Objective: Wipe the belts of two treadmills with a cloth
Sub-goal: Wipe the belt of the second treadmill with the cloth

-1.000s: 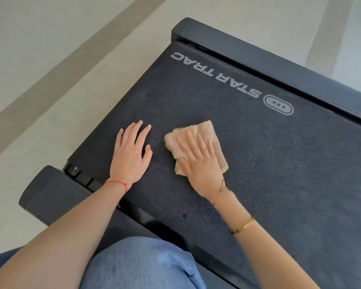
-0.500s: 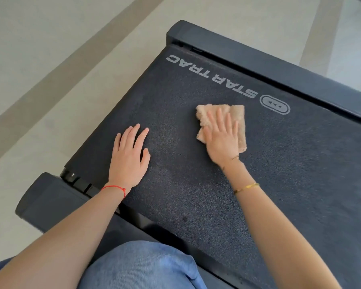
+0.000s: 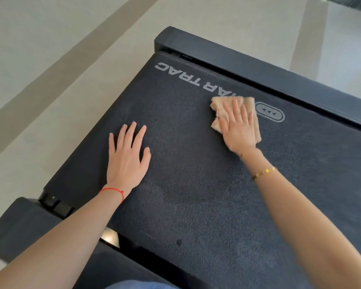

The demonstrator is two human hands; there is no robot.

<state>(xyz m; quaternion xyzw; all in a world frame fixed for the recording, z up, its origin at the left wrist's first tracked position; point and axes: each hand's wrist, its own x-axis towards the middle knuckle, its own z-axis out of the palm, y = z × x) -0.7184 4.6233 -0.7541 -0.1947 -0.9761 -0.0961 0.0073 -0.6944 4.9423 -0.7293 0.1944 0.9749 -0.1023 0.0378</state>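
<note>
A black treadmill belt (image 3: pixel 196 184) with grey "STAR TRAC" lettering fills the middle of the head view. A tan folded cloth (image 3: pixel 219 105) lies on the belt over the end of the lettering, beside the oval logo (image 3: pixel 270 112). My right hand (image 3: pixel 239 128) presses flat on the cloth, fingers spread, covering most of it. My left hand (image 3: pixel 127 157) rests flat on the bare belt near its left end, fingers apart, holding nothing. A red string is on my left wrist and a gold bracelet on my right.
Black side rails run along the far edge (image 3: pixel 258 74) and the near edge (image 3: pixel 23 230) of the belt. A roller end (image 3: pixel 52 203) shows at the near left corner. Pale floor with a darker stripe (image 3: pixel 61 65) surrounds the treadmill.
My right hand has slid the cloth away from me and to the right across the belt, up to the lettering. My left hand has stayed planted in place.
</note>
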